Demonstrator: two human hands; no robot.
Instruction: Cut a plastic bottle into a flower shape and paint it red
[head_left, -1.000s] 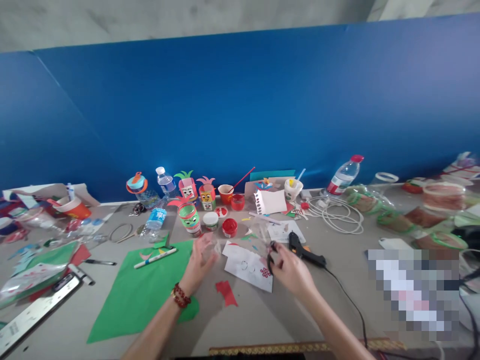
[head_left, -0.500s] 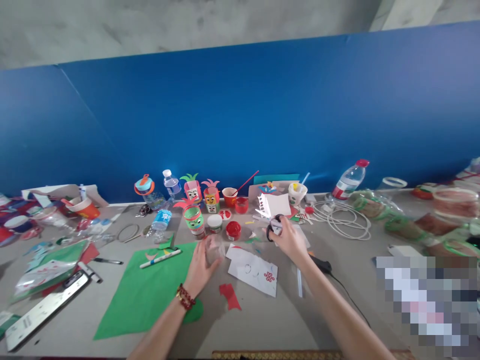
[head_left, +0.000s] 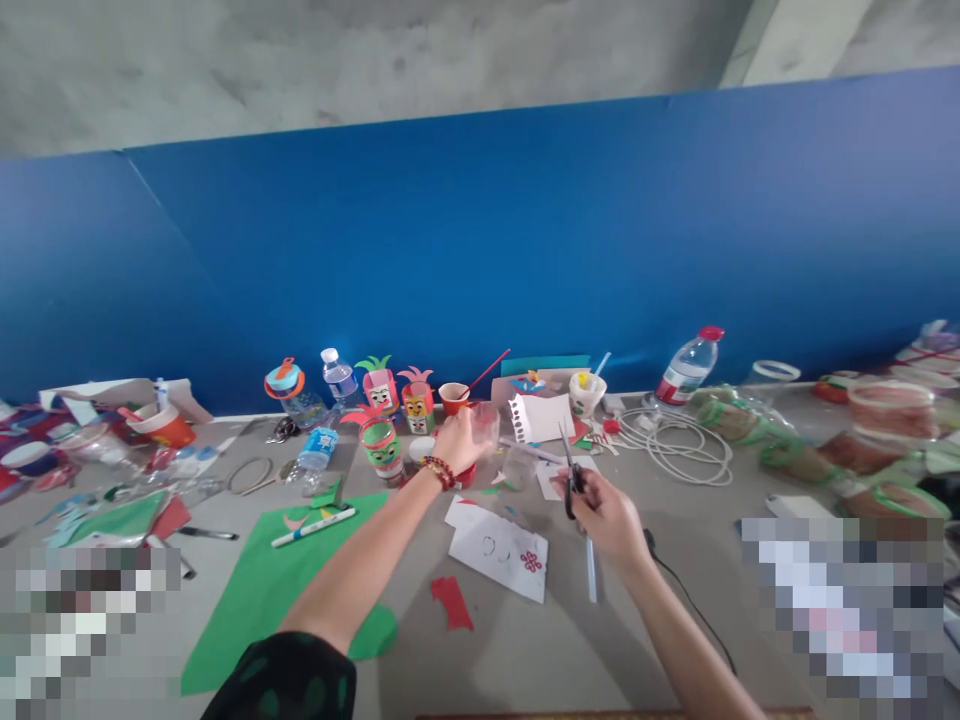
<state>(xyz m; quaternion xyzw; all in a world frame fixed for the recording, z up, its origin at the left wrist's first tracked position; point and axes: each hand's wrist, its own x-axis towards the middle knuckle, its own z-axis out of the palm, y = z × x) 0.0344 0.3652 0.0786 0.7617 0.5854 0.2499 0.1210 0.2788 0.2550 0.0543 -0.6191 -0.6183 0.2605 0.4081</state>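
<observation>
My left hand (head_left: 459, 442), with a red bead bracelet on the wrist, is stretched out over the table and closed round a clear plastic cup (head_left: 486, 424), held above the red paint pots near the decorated paper-cup figures (head_left: 380, 440). My right hand (head_left: 606, 513) grips a pair of black-handled scissors (head_left: 570, 470), blades pointing up and away. A white paper sheet with drawn circles and a red knot (head_left: 501, 548) lies between my arms. A green paper sheet (head_left: 262, 590) lies under my left forearm.
A glue gun cable (head_left: 690, 610) runs off by my right arm. Coiled white cable (head_left: 686, 440), water bottles (head_left: 684, 366), an orange cup with a red brush (head_left: 453, 397), a marker (head_left: 311, 526) and paper scraps crowd the table. A blue wall panel (head_left: 525, 240) stands behind.
My left hand lifted the clear cup from the table and carried it forward over the paint pots. My right hand drew back toward me with the scissors, blades now pointing up.
</observation>
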